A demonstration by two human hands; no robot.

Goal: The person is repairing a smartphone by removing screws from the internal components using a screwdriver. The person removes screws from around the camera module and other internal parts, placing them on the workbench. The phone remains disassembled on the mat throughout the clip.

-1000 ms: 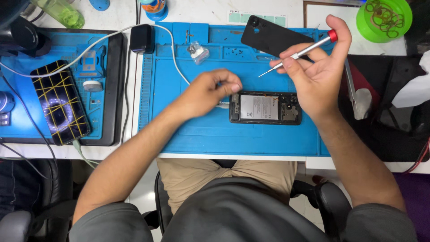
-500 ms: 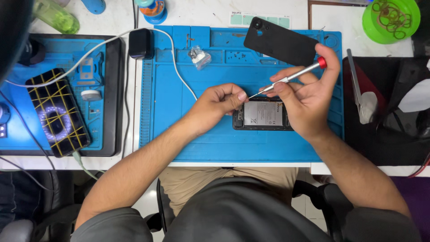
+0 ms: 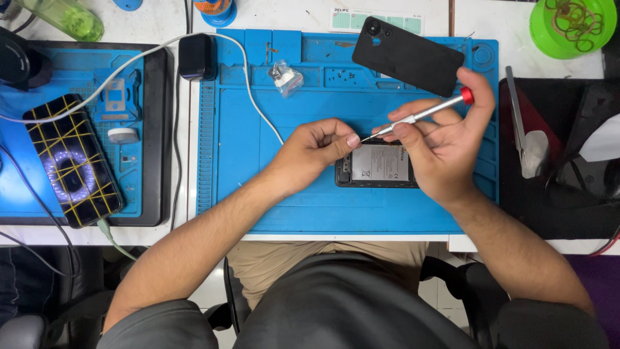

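An opened phone (image 3: pixel 378 164) with its battery showing lies on the blue work mat (image 3: pixel 258 187). My left hand (image 3: pixel 315 152) rests at the phone's left end, fingers pinched together near the screwdriver's tip. My right hand (image 3: pixel 439 145) grips a slim silver screwdriver with a red cap (image 3: pixel 423 114), its tip pointing down-left at the phone's upper left corner. The phone's black back cover (image 3: pixel 408 55) lies on the mat behind my right hand.
A small clear bag (image 3: pixel 286 75) and tiny screws (image 3: pixel 342 76) sit on the mat's far part. A second phone with yellow lines (image 3: pixel 72 158) lies on a left blue mat, cabled. A black charger (image 3: pixel 197 57), green bowl (image 3: pixel 571 26) and black tray (image 3: pixel 562 155) surround.
My right hand has lowered the screwdriver from up above the mat until its tip meets the phone. My left hand stayed at the phone's left end.
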